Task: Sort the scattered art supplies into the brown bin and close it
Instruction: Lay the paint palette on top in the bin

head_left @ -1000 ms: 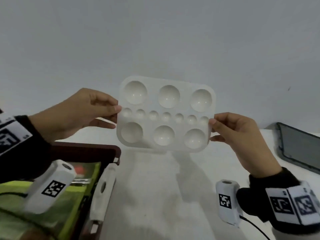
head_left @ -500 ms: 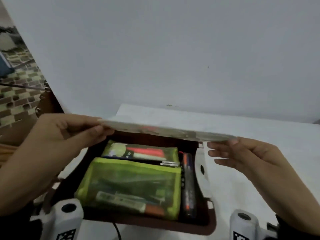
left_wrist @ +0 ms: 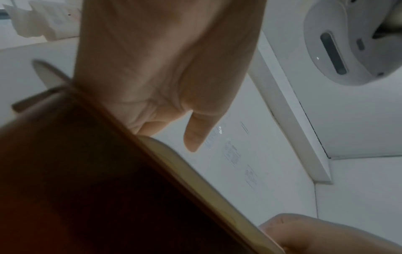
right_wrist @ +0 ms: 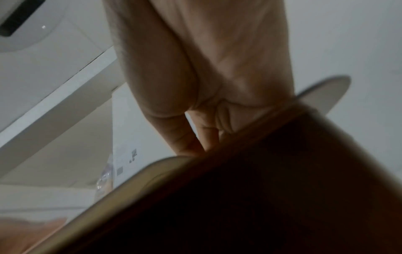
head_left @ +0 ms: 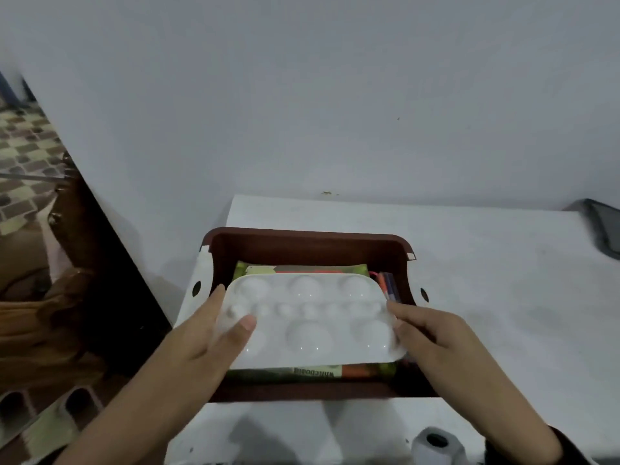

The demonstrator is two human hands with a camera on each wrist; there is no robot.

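White covers most of the scene: a pale desk point(head_left: 469, 297) runs up to a plain grey-white wall point(head_left: 335, 95), with patterned floor tiles point(head_left: 23, 152) visible off its left edge and a dark flat object point(head_left: 604, 226) at the far right. The brown bin point(head_left: 308, 245) sits open on the desk, and in it lie green mesh pouches point(head_left: 255, 268) and a few markers point(head_left: 389, 285) along the right wall. The white paint palette point(head_left: 312, 323) lies flat, wells up, on top of the pouches, its long axis running left to right across the bin. The left hand point(head_left: 204, 333) grips the palette's left edge, thumb on top. The right hand point(head_left: 426, 333) holds the right edge with curled fingers.
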